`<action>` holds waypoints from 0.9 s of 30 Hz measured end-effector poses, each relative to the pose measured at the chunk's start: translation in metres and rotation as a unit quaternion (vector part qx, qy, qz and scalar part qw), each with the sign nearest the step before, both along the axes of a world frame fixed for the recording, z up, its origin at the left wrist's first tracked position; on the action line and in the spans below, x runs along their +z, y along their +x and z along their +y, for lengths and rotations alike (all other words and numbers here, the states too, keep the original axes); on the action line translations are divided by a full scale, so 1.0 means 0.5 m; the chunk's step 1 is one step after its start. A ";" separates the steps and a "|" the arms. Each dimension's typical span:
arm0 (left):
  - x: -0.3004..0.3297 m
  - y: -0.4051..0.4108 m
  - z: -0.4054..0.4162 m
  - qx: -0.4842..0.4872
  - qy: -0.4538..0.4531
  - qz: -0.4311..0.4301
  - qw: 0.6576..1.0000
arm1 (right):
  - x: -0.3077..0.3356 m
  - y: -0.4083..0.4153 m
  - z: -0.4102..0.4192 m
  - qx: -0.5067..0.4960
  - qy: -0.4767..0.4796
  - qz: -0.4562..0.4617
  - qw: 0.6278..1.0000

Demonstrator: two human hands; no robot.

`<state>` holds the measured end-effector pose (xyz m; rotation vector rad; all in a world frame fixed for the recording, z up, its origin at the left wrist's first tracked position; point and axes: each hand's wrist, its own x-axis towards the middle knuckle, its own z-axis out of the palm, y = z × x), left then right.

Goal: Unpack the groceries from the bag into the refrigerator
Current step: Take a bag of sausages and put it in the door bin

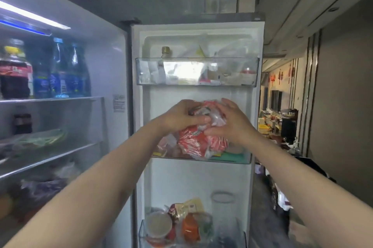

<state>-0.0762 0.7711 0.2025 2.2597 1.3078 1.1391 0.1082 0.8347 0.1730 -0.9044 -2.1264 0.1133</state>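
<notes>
Both hands grasp a clear plastic bag of red packets (198, 142) at the middle door shelf (230, 159) of the open refrigerator: the left hand (182, 117) grips its top from the left, the right hand (232, 124) from the right, and the bag's bottom sits in that shelf, below the upper door bin (196, 72)

No legible text or labels.

Print on the red packet (198, 142) is blurred, unreadable. Both hands (182, 118) (232, 124) cover its upper part. Cola bottle (14, 72) at 9 o'clock is cut by the frame edge. Contents of the top door bin (196, 72) at 12 o'clock are indistinct behind glare.
</notes>
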 end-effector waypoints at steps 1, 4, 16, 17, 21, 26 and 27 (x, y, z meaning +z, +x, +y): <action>0.006 -0.002 0.032 -0.002 -0.001 -0.011 1.000 | 0.009 -0.005 0.031 -0.002 0.000 0.000 1.000; 0.007 -0.012 0.121 0.006 -0.016 -0.048 0.999 | 0.023 -0.015 0.111 -0.004 -0.002 -0.003 1.000; -0.008 -0.035 0.335 0.076 0.042 -0.029 0.996 | -0.006 -0.067 0.262 -0.116 -0.045 0.019 0.992; -0.012 -0.036 0.344 0.090 0.053 0.006 0.995 | -0.008 -0.064 0.256 -0.133 -0.057 -0.007 0.989; -0.023 -0.038 0.341 0.117 0.105 0.116 0.981 | 0.021 -0.030 0.229 -0.206 -0.065 -0.133 0.967; -0.038 -0.052 0.303 0.108 0.069 0.111 0.986 | 0.026 -0.011 0.260 -0.080 -0.030 -0.163 0.983; -0.044 -0.055 0.298 0.082 0.038 0.102 0.991 | 0.022 -0.013 0.264 -0.038 -0.038 -0.180 0.982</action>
